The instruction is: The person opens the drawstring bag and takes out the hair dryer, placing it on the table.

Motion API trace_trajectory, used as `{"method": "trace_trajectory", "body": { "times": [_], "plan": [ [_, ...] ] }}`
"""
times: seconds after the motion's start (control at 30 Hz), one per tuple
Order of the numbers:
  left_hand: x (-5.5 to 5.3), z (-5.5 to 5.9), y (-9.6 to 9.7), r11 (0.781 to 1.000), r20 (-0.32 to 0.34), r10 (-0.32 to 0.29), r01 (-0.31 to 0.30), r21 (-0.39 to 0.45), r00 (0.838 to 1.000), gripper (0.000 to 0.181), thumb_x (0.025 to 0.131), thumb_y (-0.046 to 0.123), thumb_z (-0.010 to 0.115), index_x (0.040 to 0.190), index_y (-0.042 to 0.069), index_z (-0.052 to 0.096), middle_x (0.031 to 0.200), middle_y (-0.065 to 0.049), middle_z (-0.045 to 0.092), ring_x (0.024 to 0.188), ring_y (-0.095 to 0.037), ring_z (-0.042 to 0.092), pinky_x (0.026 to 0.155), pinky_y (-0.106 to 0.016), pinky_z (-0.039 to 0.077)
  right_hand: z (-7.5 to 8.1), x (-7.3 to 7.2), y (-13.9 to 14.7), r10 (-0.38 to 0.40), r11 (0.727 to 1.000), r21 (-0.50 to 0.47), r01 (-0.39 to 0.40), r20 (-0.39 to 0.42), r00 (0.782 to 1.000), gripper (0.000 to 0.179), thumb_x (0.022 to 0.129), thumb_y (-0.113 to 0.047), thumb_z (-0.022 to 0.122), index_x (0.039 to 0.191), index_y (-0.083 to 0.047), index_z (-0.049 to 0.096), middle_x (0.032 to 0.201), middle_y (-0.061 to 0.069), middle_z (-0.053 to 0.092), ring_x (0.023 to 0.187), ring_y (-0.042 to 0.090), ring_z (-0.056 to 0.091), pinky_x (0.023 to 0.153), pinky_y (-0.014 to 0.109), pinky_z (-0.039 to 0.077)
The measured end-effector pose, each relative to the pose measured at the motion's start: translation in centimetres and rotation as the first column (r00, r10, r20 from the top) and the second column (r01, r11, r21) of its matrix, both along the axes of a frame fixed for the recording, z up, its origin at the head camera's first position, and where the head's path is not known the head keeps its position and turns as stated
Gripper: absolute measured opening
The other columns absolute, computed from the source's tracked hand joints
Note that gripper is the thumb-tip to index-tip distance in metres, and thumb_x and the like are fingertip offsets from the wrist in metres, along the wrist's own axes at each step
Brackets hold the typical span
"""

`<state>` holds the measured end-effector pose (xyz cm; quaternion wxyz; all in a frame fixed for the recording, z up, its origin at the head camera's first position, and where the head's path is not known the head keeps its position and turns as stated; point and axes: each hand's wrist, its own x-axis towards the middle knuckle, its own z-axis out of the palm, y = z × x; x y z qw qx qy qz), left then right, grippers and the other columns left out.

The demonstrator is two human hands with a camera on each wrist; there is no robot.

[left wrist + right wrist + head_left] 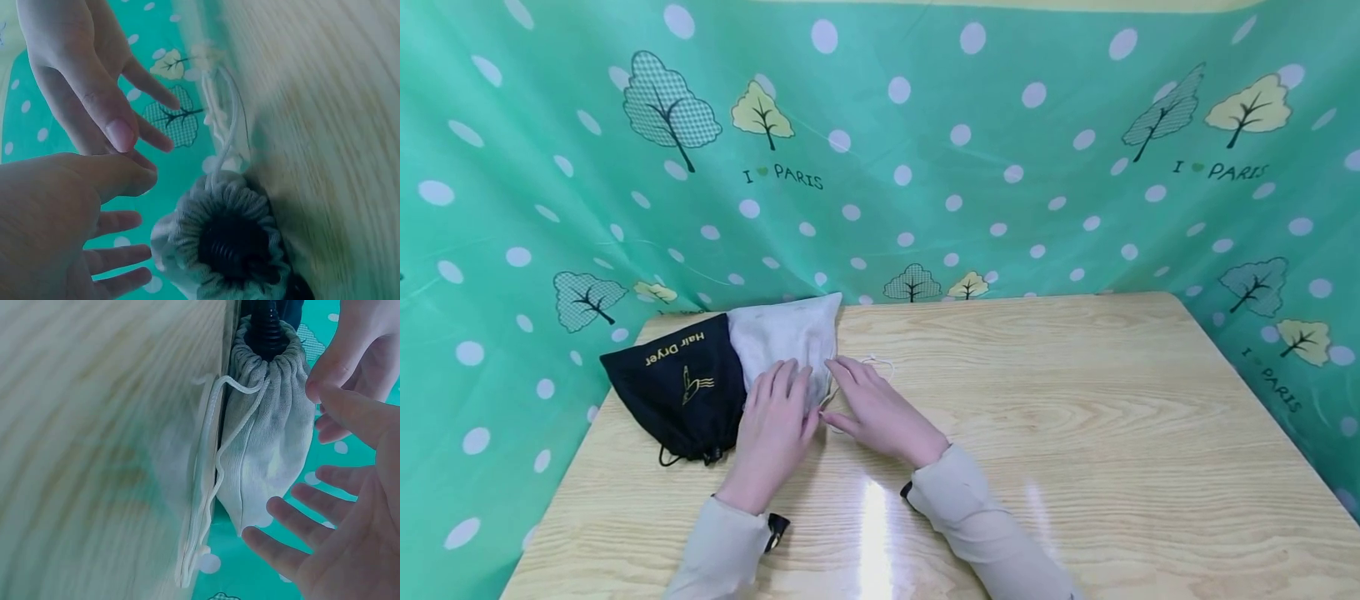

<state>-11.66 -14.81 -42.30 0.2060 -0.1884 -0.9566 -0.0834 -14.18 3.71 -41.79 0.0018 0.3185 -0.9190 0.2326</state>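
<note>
A light grey cloth drawstring bag lies toward the left back of the table. From its gathered mouth a black ribbed end pokes out, and a white cord trails from it over the tabletop. My left hand hovers over the bag's near part, fingers extended and close above the cloth. The right hand is at the bag's right edge with fingers spread. In the wrist views, the two thumbs meet or overlap in front of the bag, and neither hand grips anything.
A black drawstring pouch printed "Hair Dryer" lies left of the grey bag, against its side. The wood-grain table stretches to the right. A green dotted curtain hangs behind and along the sides.
</note>
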Motion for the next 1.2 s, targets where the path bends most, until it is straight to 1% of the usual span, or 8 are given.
{"method": "trace_trajectory", "body": {
  "times": [0.2, 0.43, 0.6, 0.73, 0.83, 1.0, 1.13, 1.2],
  "plan": [
    [-0.1, 0.2, -0.6, 1.0, 0.01, 0.013, -0.013, -0.001, 1.0, 0.051, 0.088, 0.022, 0.073, 0.132, 0.0, 0.057, 0.137, -0.024, 0.053, 0.129, -0.041, 0.046, 0.111, -0.054, 0.036, -0.1, -0.7, -1.1, -0.001, 1.0, 0.022, 0.001, -0.004, 1.0, 0.074, 0.099, -0.042, 0.057, 0.155, -0.003, 0.028, 0.158, 0.016, 0.033, 0.146, 0.029, 0.032, 0.121, 0.043, 0.025],
    [-0.2, 0.4, -1.5, 0.999, 0.065, 0.04, -0.04, 0.011, 0.997, 0.054, 0.091, 0.028, 0.072, 0.135, 0.0, 0.054, 0.138, -0.025, 0.051, 0.131, -0.04, 0.044, 0.111, -0.054, 0.035, -0.2, -1.1, -1.8, 0.018, 1.0, -0.003, -0.018, -0.008, 1.0, 0.07, 0.099, -0.041, 0.058, 0.155, -0.009, 0.03, 0.157, 0.014, 0.034, 0.143, 0.032, 0.036, 0.119, 0.045, 0.031],
    [-0.5, 0.2, -2.0, 0.999, 0.105, 0.053, -0.054, 0.006, 0.993, 0.06, 0.095, 0.036, 0.067, 0.139, -0.001, 0.051, 0.14, -0.026, 0.049, 0.134, -0.04, 0.041, 0.114, -0.055, 0.031, -0.4, -1.6, -1.9, 0.021, 1.0, -0.017, -0.021, -0.009, 1.0, 0.068, 0.099, -0.038, 0.059, 0.156, -0.013, 0.031, 0.157, 0.016, 0.033, 0.141, 0.035, 0.038, 0.116, 0.046, 0.036],
    [-0.7, 0.0, -2.1, 0.998, 0.132, 0.056, -0.059, 0.019, 0.99, 0.06, 0.097, 0.037, 0.063, 0.142, 0.0, 0.048, 0.141, -0.026, 0.049, 0.134, -0.04, 0.041, 0.115, -0.055, 0.03, -0.6, -2.0, -1.9, 0.025, 1.0, -0.019, -0.024, 0.003, 1.0, 0.067, 0.099, -0.038, 0.058, 0.156, -0.015, 0.03, 0.158, 0.016, 0.032, 0.14, 0.036, 0.039, 0.115, 0.046, 0.036],
    [-0.8, -0.1, -2.1, 0.998, 0.176, 0.054, -0.061, 0.034, 0.983, 0.06, 0.098, 0.037, 0.061, 0.144, 0.001, 0.046, 0.143, -0.026, 0.047, 0.135, -0.041, 0.041, 0.114, -0.056, 0.032, -0.7, -2.2, -1.8, 0.027, 1.0, 0.001, -0.027, 0.009, 1.0, 0.067, 0.1, -0.04, 0.057, 0.157, -0.018, 0.03, 0.159, 0.014, 0.032, 0.14, 0.035, 0.038, 0.115, 0.046, 0.037],
    [-0.9, -0.3, -2.2, 0.993, 0.271, 0.069, -0.093, 0.074, 0.96, 0.059, 0.1, 0.037, 0.058, 0.147, 0.003, 0.043, 0.148, -0.027, 0.04, 0.137, -0.043, 0.039, 0.111, -0.06, 0.034, -0.7, -2.3, -1.9, 0.036, 0.999, 0.029, -0.037, 0.022, 0.999, 0.065, 0.101, -0.041, 0.055, 0.157, -0.02, 0.03, 0.159, 0.013, 0.032, 0.141, 0.036, 0.037, 0.116, 0.048, 0.035],
    [-1.0, -0.5, -2.3, 0.989, 0.324, 0.074, -0.112, 0.1, 0.943, 0.057, 0.101, 0.037, 0.056, 0.147, 0.006, 0.044, 0.151, -0.029, 0.036, 0.137, -0.048, 0.039, 0.11, -0.063, 0.034, -0.8, -2.3, -1.9, 0.042, 0.998, 0.049, -0.044, 0.043, 0.998, 0.065, 0.101, -0.04, 0.055, 0.157, -0.019, 0.03, 0.159, 0.013, 0.032, 0.141, 0.036, 0.037, 0.116, 0.048, 0.036],
    [-1.1, -0.6, -2.3, 0.987, 0.341, 0.071, -0.114, 0.109, 0.937, 0.056, 0.101, 0.038, 0.055, 0.147, 0.007, 0.045, 0.151, -0.031, 0.035, 0.135, -0.05, 0.04, 0.109, -0.064, 0.035, -0.8, -2.3, -1.9, 0.041, 0.998, 0.054, -0.044, 0.058, 0.998, 0.065, 0.101, -0.039, 0.055, 0.157, -0.018, 0.03, 0.158, 0.014, 0.034, 0.14, 0.036, 0.039, 0.115, 0.049, 0.037]
  ]
}}
